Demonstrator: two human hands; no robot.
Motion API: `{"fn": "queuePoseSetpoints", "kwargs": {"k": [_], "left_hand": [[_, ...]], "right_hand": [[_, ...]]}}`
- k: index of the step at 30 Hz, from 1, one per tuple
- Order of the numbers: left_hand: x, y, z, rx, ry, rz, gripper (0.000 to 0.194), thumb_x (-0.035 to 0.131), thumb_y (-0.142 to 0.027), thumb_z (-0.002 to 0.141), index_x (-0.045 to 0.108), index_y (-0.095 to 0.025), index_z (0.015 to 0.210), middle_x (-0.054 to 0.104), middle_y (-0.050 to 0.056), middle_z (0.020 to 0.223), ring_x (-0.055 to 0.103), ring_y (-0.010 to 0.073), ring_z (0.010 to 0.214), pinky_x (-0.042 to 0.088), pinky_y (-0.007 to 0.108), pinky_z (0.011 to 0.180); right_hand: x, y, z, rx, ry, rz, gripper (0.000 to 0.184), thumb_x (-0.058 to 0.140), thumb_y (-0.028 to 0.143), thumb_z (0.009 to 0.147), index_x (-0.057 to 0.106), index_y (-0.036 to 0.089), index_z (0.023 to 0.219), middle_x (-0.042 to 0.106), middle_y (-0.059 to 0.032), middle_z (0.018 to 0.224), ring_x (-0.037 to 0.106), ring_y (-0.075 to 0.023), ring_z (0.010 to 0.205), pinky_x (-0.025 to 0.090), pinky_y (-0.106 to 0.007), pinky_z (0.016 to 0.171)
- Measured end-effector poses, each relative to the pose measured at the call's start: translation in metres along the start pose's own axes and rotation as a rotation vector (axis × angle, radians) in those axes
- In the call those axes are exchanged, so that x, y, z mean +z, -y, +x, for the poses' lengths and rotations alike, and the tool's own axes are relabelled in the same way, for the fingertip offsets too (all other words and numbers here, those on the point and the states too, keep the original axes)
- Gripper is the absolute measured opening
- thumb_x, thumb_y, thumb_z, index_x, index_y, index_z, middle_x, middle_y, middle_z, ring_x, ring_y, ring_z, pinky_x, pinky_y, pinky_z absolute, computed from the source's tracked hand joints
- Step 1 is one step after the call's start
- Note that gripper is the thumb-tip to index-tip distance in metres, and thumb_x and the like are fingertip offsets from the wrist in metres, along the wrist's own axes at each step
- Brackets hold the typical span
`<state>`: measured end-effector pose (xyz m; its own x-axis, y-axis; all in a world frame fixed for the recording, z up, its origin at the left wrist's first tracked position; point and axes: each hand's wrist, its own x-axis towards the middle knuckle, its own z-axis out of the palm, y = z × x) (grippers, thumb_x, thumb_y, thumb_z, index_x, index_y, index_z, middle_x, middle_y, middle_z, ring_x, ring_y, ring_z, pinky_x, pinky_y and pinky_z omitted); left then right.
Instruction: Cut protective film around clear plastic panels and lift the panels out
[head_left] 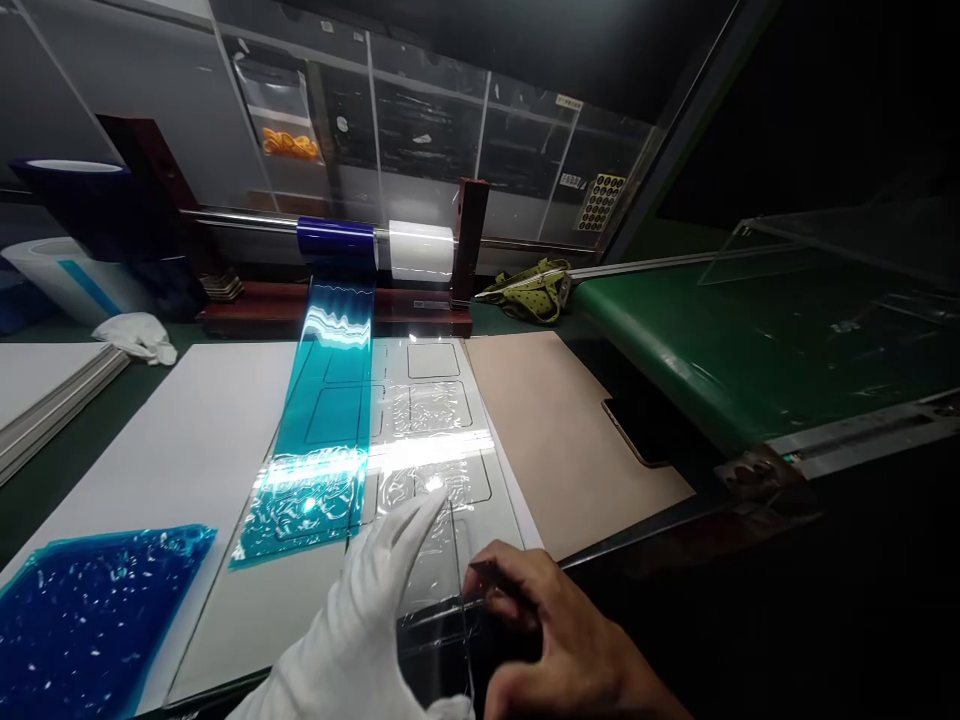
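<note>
Your bare right hand (559, 630), lower centre-right of the frame: its fingers (510, 585) are curled and closed on the edge of a clear plastic film sheet (431, 620). Your left hand (349, 630), in a white fabric glove, sits just beside it at lower centre. Its fingers (409, 530) are extended and close together, with the tips against the film; you cannot tell whether they grip it.

The film lies between both hands, above a white flat board (187, 450) marked with dark rounded-rectangle outlines (433, 360). A translucent blue film strip (322, 450) runs down the board from a blue film roll (336, 240), which sits beside a white film roll (420, 250) on a steel rod (240, 220) at upper centre. A dark red upright bracket (470, 240) stands at the rod's right.

At lower left lies a crumpled blue film sheet (90, 620). To the right of the board is a tan flat sheet (570, 440), and beyond it a green conveyor belt (750, 340). A yellow-green dotted bag (529, 290) sits behind the tan sheet. At upper left are a large dark blue roll (71, 200) and a crumpled white cloth (139, 337), beside the dark green counter (52, 500).
</note>
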<state>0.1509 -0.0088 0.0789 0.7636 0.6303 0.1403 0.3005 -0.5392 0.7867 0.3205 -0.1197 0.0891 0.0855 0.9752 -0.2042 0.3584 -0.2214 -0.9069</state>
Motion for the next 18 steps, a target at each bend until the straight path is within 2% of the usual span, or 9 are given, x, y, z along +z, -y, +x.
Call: {"fn": "queuePoseSetpoints", "kwargs": {"k": [2,7,10,18], "left_hand": [[-0.002,-0.002,0.0,0.02,-0.009,0.002,0.103,0.071,-0.048,0.053,0.026,-0.035,0.144,0.041,0.006,0.144,0.037,0.0421,0.13,0.03,0.054,0.109],[-0.003,-0.005,0.0,0.066,0.013,0.022,0.103,0.072,-0.048,0.051,0.028,-0.034,0.144,0.045,0.006,0.141,0.043,0.0417,0.126,0.032,0.053,0.108],[-0.003,-0.004,0.0,0.07,0.022,0.037,0.102,0.071,-0.051,0.051,0.03,-0.034,0.144,0.047,0.007,0.14,0.043,0.0418,0.125,0.032,0.052,0.108],[-0.006,-0.004,0.004,0.116,0.079,0.08,0.103,0.067,-0.057,0.05,0.029,-0.033,0.144,0.045,0.007,0.142,0.044,0.0426,0.125,0.036,0.052,0.105]], "right_hand": [[0.006,-0.002,0.004,0.002,-0.004,-0.022,0.073,0.083,0.065,0.032,0.058,0.022,0.086,0.05,0.0031,0.075,0.045,-0.0141,0.072,0.04,-0.022,0.061],[0.013,-0.005,0.012,0.016,-0.011,-0.091,0.082,0.079,0.07,0.016,0.047,0.022,0.074,0.048,0.0035,0.074,0.042,-0.0123,0.069,0.039,-0.021,0.057],[0.013,-0.005,0.012,0.013,-0.006,-0.114,0.082,0.077,0.072,0.016,0.043,0.022,0.071,0.046,0.0042,0.072,0.041,-0.0125,0.068,0.038,-0.021,0.056],[0.014,-0.008,0.007,0.018,-0.002,-0.173,0.076,0.075,0.076,0.029,0.037,0.022,0.067,0.045,0.0043,0.069,0.039,-0.012,0.065,0.032,-0.02,0.05]]}}
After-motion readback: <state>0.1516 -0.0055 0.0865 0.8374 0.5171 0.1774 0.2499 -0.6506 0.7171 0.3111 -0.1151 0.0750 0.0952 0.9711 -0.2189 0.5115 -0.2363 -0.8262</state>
